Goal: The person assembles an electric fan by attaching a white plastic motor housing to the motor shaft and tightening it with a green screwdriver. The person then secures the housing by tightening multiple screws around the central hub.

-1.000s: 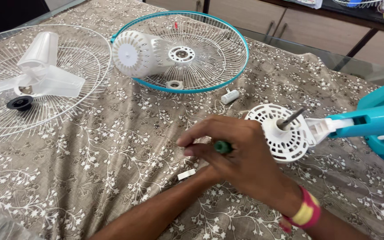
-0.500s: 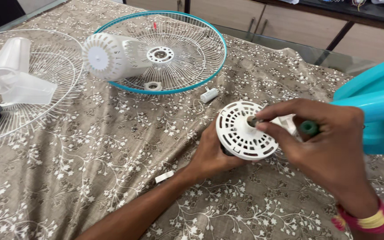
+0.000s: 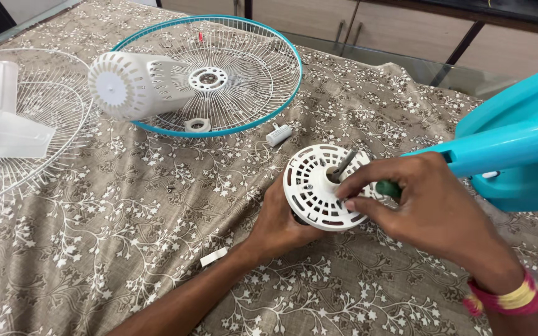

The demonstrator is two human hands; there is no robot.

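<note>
So, the white vented motor housing (image 3: 320, 186) sits toward the right side of the tabletop (image 3: 126, 249), face up and tipped slightly toward the camera, with its metal shaft (image 3: 345, 162) poking up and leaning to the upper right. That shaft is the long axis here. The left hand (image 3: 281, 224) is tucked under the housing's near-left rim, fingers curled around it from below and propping it off the floral cloth (image 3: 94, 205). The right hand (image 3: 431, 208) comes in from the right with the wrist bent, its fingers (image 3: 357, 186) pinched narrow right at the base of the shaft, touching the housing's face. It's also gripping a green-handled tool (image 3: 388, 188) in the palm, probably a screwdriver; the tip is hidden. So the right hand is the one nearer the shaft, and the housing lies just left of it. The turquoise fan stand (image 3: 518, 155) joins on from the right. A teal-rimmed grille (image 3: 231, 74) lies near the far edge.
</note>
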